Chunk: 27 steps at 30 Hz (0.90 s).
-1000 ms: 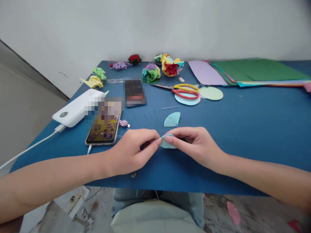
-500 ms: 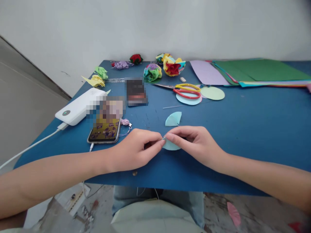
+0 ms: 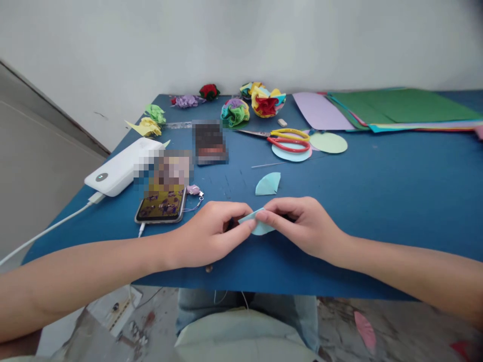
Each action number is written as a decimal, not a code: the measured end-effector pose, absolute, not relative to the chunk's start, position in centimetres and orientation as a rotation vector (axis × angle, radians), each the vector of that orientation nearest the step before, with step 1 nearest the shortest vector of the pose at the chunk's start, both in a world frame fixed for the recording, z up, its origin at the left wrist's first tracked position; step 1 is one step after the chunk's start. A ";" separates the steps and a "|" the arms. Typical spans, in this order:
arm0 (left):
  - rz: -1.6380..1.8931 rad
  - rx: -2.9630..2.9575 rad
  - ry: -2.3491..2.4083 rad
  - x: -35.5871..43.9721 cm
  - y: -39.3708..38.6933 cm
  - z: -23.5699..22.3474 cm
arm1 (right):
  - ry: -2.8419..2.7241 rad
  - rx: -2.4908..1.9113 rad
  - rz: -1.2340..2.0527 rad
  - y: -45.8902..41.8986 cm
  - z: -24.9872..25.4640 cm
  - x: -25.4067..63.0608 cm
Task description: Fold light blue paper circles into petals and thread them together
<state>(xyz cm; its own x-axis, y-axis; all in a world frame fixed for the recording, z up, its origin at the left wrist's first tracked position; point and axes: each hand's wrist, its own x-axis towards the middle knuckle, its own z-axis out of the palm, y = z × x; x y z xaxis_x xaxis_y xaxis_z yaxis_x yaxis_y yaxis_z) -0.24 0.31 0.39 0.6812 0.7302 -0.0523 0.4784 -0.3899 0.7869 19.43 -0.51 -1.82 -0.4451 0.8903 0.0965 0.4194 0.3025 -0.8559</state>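
A light blue piece of paper [image 3: 263, 229], folded over with a rounded lower edge, is pinched between both hands just above the table. My left hand [image 3: 217, 234] grips its left side with thumb and fingers closed. My right hand [image 3: 307, 221] pinches the top fold from the right, thumb in front; the fingertips of both hands nearly meet. Just beyond them lies a second light blue paper [image 3: 268, 184], a fan-shaped wedge with crease lines. Part of the held paper is hidden behind my fingers.
Scissors [image 3: 290, 140] lie on paper circles, beside a pale green circle [image 3: 329, 143]. Coloured paper sheets [image 3: 407, 108] are stacked at the back right. Paper flowers [image 3: 267, 102] stand along the back. On the left are a phone [image 3: 162, 203] and a white power bank [image 3: 124, 166] with a cable.
The held blue paper has turned, so a folded strip now shows between my fingertips. My hands have stayed in nearly the same place. The view has shifted slightly.
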 end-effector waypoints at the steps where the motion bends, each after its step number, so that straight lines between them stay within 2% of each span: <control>1: 0.399 2.094 0.933 -0.2 0.3 0.2 | -2.010 -1.153 1.033 -0.6 -1.9 19.4; 6: 0.422 2.166 0.936 -0.1 0.1 -0.4 | -2.069 -1.071 0.928 -0.9 -1.8 19.3; 12: 0.336 1.996 0.901 -0.4 -0.3 0.0 | -2.161 -1.005 0.960 -0.9 -1.8 19.3; 21: 0.338 2.078 0.720 -0.4 -0.1 0.4 | -2.250 -0.881 0.907 -1.0 -2.1 19.4; 27: 0.289 2.017 0.679 -0.4 -0.2 0.8 | -2.360 -0.760 0.767 -1.0 -2.4 19.4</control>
